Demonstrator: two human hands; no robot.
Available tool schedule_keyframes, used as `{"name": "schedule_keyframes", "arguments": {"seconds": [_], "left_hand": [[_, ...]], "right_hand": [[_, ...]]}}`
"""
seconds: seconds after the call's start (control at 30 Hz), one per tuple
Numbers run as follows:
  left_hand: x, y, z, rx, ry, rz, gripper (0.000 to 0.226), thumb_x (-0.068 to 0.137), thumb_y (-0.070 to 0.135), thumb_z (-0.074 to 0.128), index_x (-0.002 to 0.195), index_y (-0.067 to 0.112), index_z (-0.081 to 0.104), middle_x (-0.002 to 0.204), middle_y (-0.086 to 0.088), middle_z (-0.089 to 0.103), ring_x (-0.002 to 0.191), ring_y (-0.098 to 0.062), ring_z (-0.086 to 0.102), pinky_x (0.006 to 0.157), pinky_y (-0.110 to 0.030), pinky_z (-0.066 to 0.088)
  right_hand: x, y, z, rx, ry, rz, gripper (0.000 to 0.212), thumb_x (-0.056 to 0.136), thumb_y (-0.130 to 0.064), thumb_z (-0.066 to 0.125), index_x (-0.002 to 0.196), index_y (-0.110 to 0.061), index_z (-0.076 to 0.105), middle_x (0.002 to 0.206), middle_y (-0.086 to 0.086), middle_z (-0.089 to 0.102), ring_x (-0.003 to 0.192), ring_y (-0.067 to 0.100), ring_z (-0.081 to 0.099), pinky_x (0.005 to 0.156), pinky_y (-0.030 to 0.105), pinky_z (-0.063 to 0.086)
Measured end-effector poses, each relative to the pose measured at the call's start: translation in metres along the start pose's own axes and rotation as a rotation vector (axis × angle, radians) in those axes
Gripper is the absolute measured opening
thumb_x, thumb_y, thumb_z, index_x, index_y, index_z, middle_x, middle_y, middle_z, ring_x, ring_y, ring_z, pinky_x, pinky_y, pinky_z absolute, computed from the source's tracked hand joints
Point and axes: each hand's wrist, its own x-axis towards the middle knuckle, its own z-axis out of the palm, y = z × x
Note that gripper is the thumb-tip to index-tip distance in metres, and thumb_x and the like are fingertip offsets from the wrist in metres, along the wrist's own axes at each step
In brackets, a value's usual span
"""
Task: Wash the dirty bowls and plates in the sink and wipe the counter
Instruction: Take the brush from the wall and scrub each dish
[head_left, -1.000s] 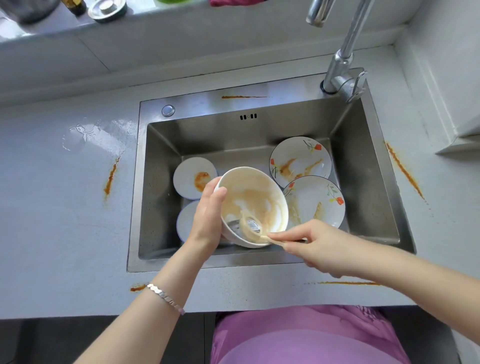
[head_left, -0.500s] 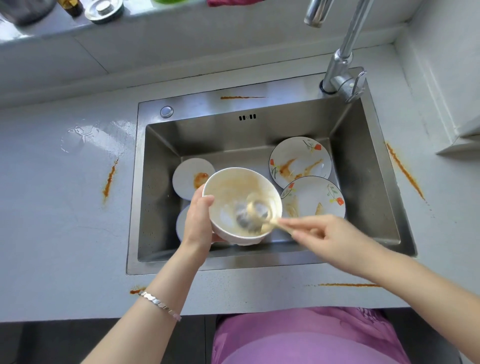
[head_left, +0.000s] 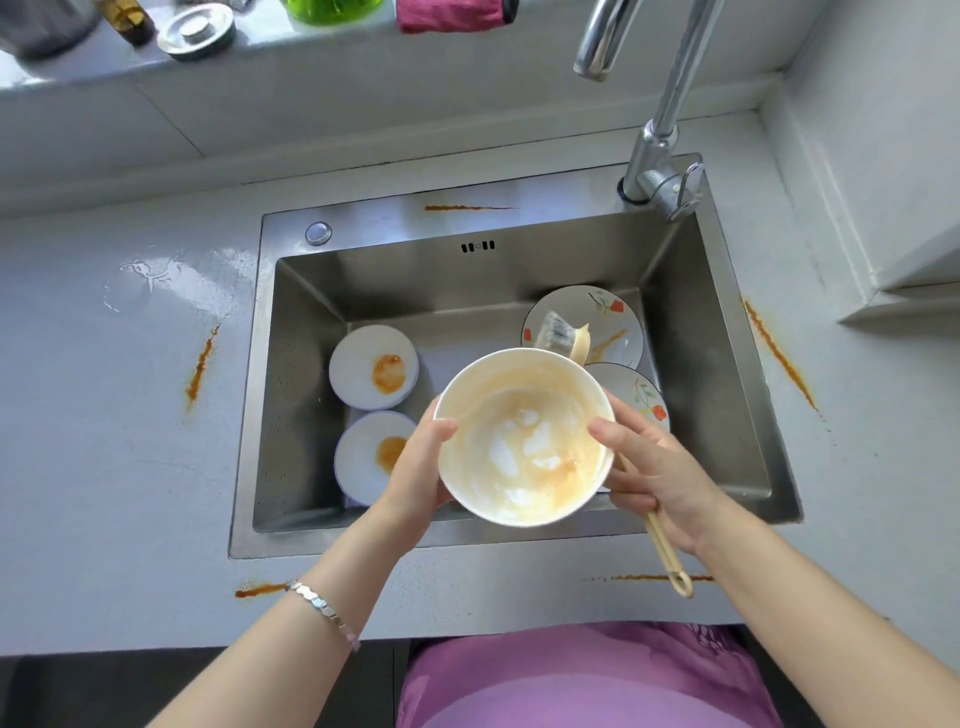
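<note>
Holds a white bowl (head_left: 524, 441) between both hands, raised over the steel sink (head_left: 727, 291), with the inside smeared in orange-brown residue. Clasps its left wall with the left hand (head_left: 421, 467), thumb hooked over the rim and fingers out of sight below. Pinches the opposite rim with the right hand (head_left: 660, 478), thumb tip just inside, while also clamping the pale handle of a brush (head_left: 563, 332) under the curled fingers. Shows the bristle head poking out beyond the bowl's far edge, and the handle's looped end sticking out behind the right palm, toward the body.

Down in the basin, left of the left hand: two small plates (head_left: 363, 364), each with an orange blot. Beyond and beneath the right hand: two flowered plates (head_left: 608, 317), the nearer one mostly covered by bowl and hand. Farther beyond the right hand, a chrome faucet (head_left: 665, 130). On the counter (head_left: 104, 467), outside both hands and beneath both wrists: orange streaks (head_left: 200, 364). On the left wrist, a silver bracelet (head_left: 322, 608).
</note>
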Motion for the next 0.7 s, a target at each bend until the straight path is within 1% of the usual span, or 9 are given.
{"name": "schedule_keyframes", "arguments": {"seconds": [0.1,0.17,0.27,0.33,0.43,0.5,0.57,0.63,0.7], "left_hand": [[0.006,-0.004,-0.005,0.553,0.062,0.243,0.045,0.086,0.040,0.048,0.127,0.055,0.035,0.131,0.016,0.041,0.122,-0.005,0.041,0.101,-0.029,0.037],[0.002,-0.004,0.000,0.905,0.111,0.490,0.058,0.087,0.041,0.052,0.141,0.036,0.032,0.133,0.015,0.034,0.123,0.000,0.029,0.106,-0.024,0.023],[-0.007,-0.005,0.023,1.058,-0.043,0.705,0.058,0.076,0.046,0.052,0.126,0.017,0.055,0.121,0.005,0.058,0.111,-0.010,0.047,0.095,-0.023,0.033],[-0.010,-0.011,0.036,1.116,-0.057,0.784,0.032,0.073,0.032,0.058,0.099,0.014,0.065,0.087,0.004,0.068,0.080,-0.018,0.060,0.068,-0.027,0.043],[-0.011,-0.011,0.044,1.113,0.100,0.765,0.014,0.073,0.017,0.058,0.069,0.010,0.046,0.058,0.002,0.048,0.055,-0.021,0.040,0.042,-0.021,0.025],[-0.009,-0.004,0.040,0.971,0.139,0.616,0.024,0.079,0.013,0.063,0.068,0.010,0.041,0.061,0.001,0.043,0.057,-0.016,0.033,0.047,-0.023,0.028],[-0.004,0.010,0.030,0.707,0.087,0.373,0.021,0.076,0.014,0.069,0.074,0.002,0.052,0.067,-0.006,0.052,0.062,-0.017,0.043,0.059,-0.032,0.040],[-0.002,0.022,0.021,0.466,0.039,0.242,0.010,0.076,0.008,0.072,0.080,0.006,0.063,0.076,-0.010,0.064,0.070,-0.018,0.056,0.066,-0.035,0.049],[-0.001,0.027,0.015,0.388,0.009,0.180,0.015,0.078,0.002,0.071,0.080,0.014,0.064,0.077,-0.005,0.067,0.073,-0.017,0.060,0.069,-0.032,0.050]], "right_hand": [[-0.001,-0.002,0.005,-0.090,0.163,-0.024,0.047,0.081,-0.028,0.068,0.125,-0.037,0.055,0.073,-0.002,0.061,0.042,0.005,0.035,0.033,0.013,0.026],[0.001,-0.004,0.010,-0.155,0.283,-0.033,0.047,0.083,-0.025,0.065,0.126,-0.039,0.053,0.080,0.000,0.061,0.048,0.007,0.037,0.034,0.013,0.027],[0.005,-0.004,0.020,-0.194,0.375,-0.078,0.055,0.079,-0.024,0.071,0.128,-0.037,0.052,0.076,-0.009,0.057,0.045,0.002,0.044,0.037,0.008,0.030],[0.006,-0.004,0.028,-0.217,0.401,-0.106,0.058,0.077,-0.026,0.072,0.130,-0.037,0.051,0.072,-0.013,0.055,0.045,0.001,0.047,0.045,0.011,0.033],[0.004,-0.009,0.035,-0.231,0.371,-0.142,0.052,0.079,-0.034,0.071,0.127,-0.040,0.051,0.081,-0.014,0.061,0.056,0.003,0.053,0.053,0.017,0.040],[-0.001,-0.014,0.030,-0.287,0.325,-0.182,0.047,0.084,-0.039,0.064,0.128,-0.044,0.046,0.079,-0.013,0.061,0.043,0.000,0.047,0.047,0.015,0.038],[-0.007,-0.019,0.018,-0.428,0.317,-0.261,0.036,0.092,-0.035,0.053,0.127,-0.040,0.049,0.066,-0.010,0.059,0.035,0.000,0.039,0.041,0.011,0.034],[-0.015,-0.026,0.005,-0.667,0.271,-0.343,0.033,0.095,-0.028,0.048,0.124,-0.042,0.054,0.055,-0.015,0.054,0.044,-0.002,0.042,0.053,0.010,0.039],[-0.029,-0.028,-0.001,-0.916,0.131,-0.388,0.038,0.095,-0.025,0.048,0.113,-0.059,0.051,0.059,-0.013,0.062,0.054,0.000,0.051,0.067,0.017,0.045]]}}
